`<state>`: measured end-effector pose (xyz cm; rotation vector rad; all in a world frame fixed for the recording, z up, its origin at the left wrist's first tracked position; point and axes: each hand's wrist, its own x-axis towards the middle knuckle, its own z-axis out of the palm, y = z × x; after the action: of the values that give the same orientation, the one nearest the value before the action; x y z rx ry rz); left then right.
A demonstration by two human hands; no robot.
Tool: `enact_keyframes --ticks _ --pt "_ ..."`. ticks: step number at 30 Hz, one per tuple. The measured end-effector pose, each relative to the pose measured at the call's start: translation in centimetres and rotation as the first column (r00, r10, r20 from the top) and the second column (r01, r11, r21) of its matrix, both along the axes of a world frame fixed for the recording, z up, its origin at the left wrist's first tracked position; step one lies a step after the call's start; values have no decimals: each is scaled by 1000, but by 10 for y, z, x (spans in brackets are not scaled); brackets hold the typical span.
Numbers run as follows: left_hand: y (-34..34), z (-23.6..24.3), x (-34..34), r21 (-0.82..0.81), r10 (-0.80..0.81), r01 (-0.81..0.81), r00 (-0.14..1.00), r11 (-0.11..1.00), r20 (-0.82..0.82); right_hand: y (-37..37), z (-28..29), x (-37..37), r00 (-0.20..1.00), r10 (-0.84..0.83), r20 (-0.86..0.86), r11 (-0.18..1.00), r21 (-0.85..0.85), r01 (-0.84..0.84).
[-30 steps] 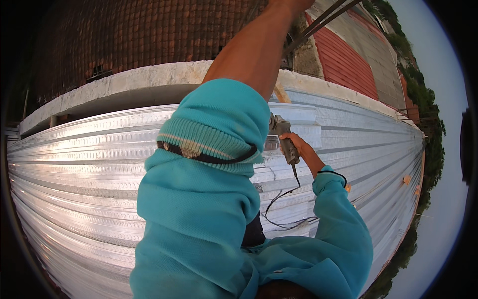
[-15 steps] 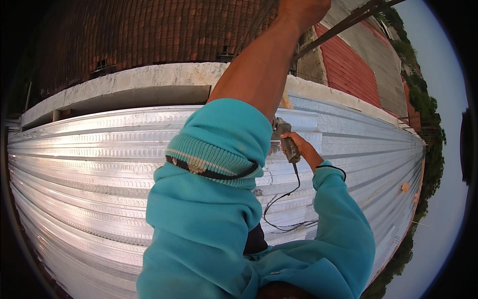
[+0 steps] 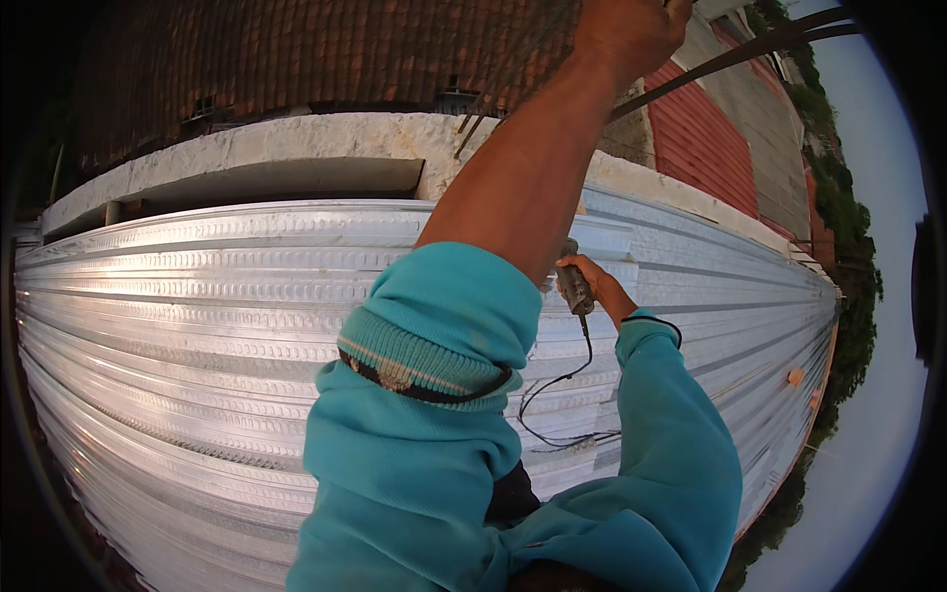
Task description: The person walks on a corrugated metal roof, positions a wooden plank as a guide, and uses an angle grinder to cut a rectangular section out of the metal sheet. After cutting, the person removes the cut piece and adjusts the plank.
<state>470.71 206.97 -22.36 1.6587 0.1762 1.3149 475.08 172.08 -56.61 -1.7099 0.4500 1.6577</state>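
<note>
My right hand [image 3: 591, 277] is wrapped round the body of a grey angle grinder [image 3: 578, 292], held over the ribbed metal decking. Its far end is partly hidden behind my left forearm. A black power cord [image 3: 554, 381] runs down from its rear end and loops across the decking. My left arm reaches far forward over the concrete edge beam. At the top edge of the picture my left hand [image 3: 633, 36] is closed with bent fingers, partly cut off, so what it grips cannot be made out. Dark steel bars [image 3: 735, 61] pass close by its wrist.
Shiny ribbed metal decking [image 3: 197, 326] spreads on both sides. A rough concrete beam [image 3: 286, 133] borders its far side, with a tiled roof [image 3: 326, 59] beyond. A red corrugated roof [image 3: 700, 138] lies at far right. Trees line the right, past the decking's edge.
My left hand has shifted slightly right and forward, and the bars near it have moved too. The grinder, still in my right hand, is now more covered by my left forearm.
</note>
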Motion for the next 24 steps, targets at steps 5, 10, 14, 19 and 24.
enact_keyframes --ticks 5,10,14,19,24 --pt "-3 5 -6 -50 -40 35 995 998 -87 -4 -4 3 1000 -24 -4 1000 -13 24" --pt "-1 8 -12 -56 -49 42 989 998 -139 3 3 3 999 -21 -29 999 -37 19" --pt "0 10 -10 -42 -40 34 988 999 -152 6 11 0 1000 -1 -16 1000 14 1" --pt "1 9 -6 -66 -87 73 965 995 -249 1 27 -4 999 22 35 992 121 -27" --pt "-1 6 -2 -48 0 -10 979 999 -203 -1 46 -11 993 39 112 963 261 -67"
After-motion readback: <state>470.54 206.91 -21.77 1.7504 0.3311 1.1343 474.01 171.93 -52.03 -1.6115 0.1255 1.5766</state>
